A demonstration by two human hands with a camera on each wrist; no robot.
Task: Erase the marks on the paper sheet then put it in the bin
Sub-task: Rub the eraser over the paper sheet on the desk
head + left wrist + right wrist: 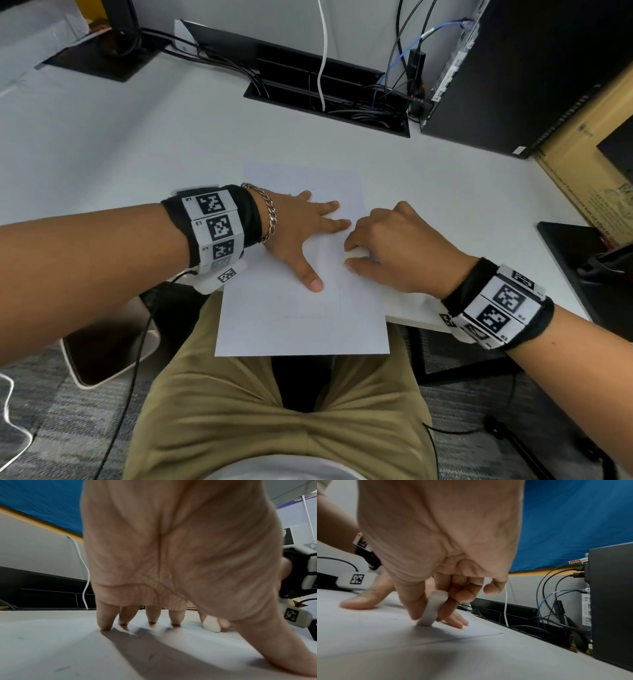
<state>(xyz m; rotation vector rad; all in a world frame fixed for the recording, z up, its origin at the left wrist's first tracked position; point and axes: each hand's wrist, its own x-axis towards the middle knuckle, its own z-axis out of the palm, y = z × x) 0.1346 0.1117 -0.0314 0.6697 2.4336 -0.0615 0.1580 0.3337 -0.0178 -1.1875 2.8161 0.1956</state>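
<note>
A white paper sheet point(301, 322) lies on the desk, its near end hanging over the edge above my lap. Faint pencil lines point(339, 294) run down its right part. My left hand point(301, 226) lies flat on the sheet with fingers spread, pressing it down; its fingertips point(104, 627) touch the paper. My right hand point(383, 240) pinches a white eraser point(356, 255) between thumb and fingers, and the eraser's end point(426, 622) rests on the paper point(368, 626) just right of the left hand's fingers. The eraser point(211, 625) also shows past my left thumb.
A white bin point(102, 346) stands on the floor at my lower left, under the desk edge. A cable tray point(329, 99) with wires and a black computer tower point(513, 78) sit at the back. A cardboard box point(589, 164) and a black pad point(582, 270) are on the right.
</note>
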